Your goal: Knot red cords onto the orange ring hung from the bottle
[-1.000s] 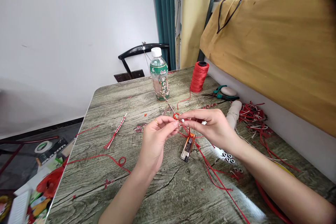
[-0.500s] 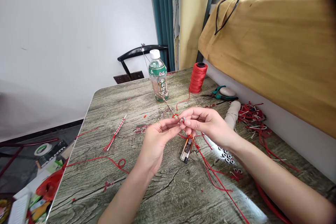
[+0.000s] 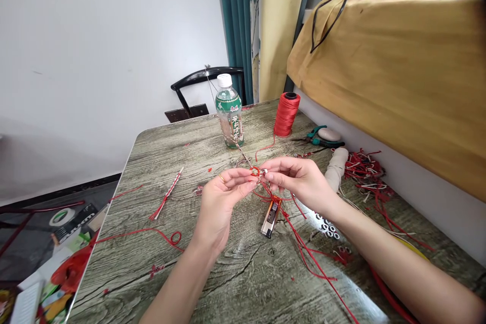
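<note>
Two bare hands meet over the wood-patterned table (image 3: 235,288), working at a small red cord loop (image 3: 255,171) raised just off its surface, at the end of a thin twisted cord (image 3: 243,154) that runs back to the green-labelled drink bottle (image 3: 229,119). The left hand (image 3: 217,200) is nearly closed, thumb and forefinger pinched at the loop's near edge. The right hand (image 3: 304,178) has its thumb and forefinger drawn together on a tiny white piece (image 3: 265,172), perhaps a bead or a cord end; it is too small to tell. Red cords (image 3: 299,238) trail below, past an orange lighter (image 3: 271,218).

The loop should weigh next to nothing and be soft, limp wherever it isn't pulled taut, so it would give under a push and answer better to a pull. Smooth cord may slide between dry fingers; breakage seems a small worry, slackening a larger one. The best hold is probably a fingertip pinch right where the strands cross, with the white piece gripped by its sides, as it could slip out easily.
</note>
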A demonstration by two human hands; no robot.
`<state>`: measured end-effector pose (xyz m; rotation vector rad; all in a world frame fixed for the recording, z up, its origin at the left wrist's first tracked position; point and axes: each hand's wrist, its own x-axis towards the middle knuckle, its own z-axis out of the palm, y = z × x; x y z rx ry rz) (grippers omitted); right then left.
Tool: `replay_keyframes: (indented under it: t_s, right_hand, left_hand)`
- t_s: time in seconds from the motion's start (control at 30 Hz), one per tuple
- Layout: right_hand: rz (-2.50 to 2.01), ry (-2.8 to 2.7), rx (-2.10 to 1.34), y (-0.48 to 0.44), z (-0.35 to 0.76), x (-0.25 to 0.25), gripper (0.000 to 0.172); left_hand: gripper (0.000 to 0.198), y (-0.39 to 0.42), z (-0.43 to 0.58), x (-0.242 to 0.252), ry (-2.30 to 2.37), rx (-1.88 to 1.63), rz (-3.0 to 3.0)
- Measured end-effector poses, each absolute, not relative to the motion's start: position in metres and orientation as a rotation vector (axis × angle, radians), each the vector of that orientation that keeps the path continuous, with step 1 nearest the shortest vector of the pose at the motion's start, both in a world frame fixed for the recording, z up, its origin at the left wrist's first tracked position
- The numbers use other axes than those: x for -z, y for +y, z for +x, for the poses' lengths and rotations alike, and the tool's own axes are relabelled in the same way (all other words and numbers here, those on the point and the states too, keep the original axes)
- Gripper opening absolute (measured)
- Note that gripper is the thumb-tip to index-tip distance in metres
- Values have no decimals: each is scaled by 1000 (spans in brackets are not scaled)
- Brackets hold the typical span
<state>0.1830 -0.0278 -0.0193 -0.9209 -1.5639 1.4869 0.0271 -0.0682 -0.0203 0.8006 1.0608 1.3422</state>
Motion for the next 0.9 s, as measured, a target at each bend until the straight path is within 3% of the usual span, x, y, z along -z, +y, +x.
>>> replay_keyframes:
  t_s: [0.37, 0.6, 0.77, 0.9]
  right_hand:
    - [-871, -1315, -1805, -32, 177, 25, 24]
    - [-843, -1295, -1775, -33, 173, 28, 21]
    - [-861, -1317, -1664, -37, 170, 28, 22]
    - [-881, -1363, -1612, -38, 170, 28, 23]
  left_hand:
    - [19, -72, 41, 29, 1028, -1438, 752]
    - [33, -74, 45, 31, 1086, -1464, 681]
    - [17, -77, 46, 29, 1089, -1341, 599]
    - [17, -78, 43, 26, 1082, -1392, 587]
